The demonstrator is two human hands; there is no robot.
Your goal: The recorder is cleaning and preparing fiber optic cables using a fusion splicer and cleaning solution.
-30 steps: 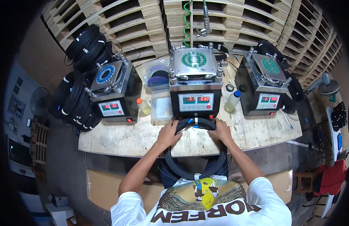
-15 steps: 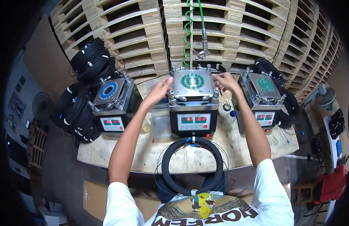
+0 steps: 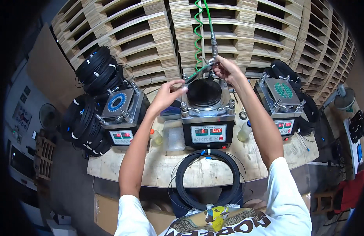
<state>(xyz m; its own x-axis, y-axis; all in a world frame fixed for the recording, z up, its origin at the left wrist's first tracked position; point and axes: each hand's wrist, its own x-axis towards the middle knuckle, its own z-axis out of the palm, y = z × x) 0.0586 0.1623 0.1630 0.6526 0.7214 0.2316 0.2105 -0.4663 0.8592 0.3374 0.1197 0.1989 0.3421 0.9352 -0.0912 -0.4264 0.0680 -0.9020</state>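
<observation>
Your right hand (image 3: 225, 67) fingers pinch the air nozzle (image 3: 207, 63) w/ green hose above, left hand (image 3: 168, 92) fingers curled on its tip, aimed at the black pad (image 3: 203, 92) just below

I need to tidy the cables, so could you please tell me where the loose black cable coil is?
The black cable coil lies on the wooden bench's front edge, directly below the middle machine.

Green coiled air hose (image 3: 198, 35), silver metal nozzle (image 3: 213, 49). Black round disc (image 3: 204, 93) on grey metal machine (image 3: 207, 118), red digit displays. Black cable coil (image 3: 208, 179) on pale wooden bench (image 3: 158, 167). Blue dotted ring (image 3: 116, 102) on left machine top.
</observation>
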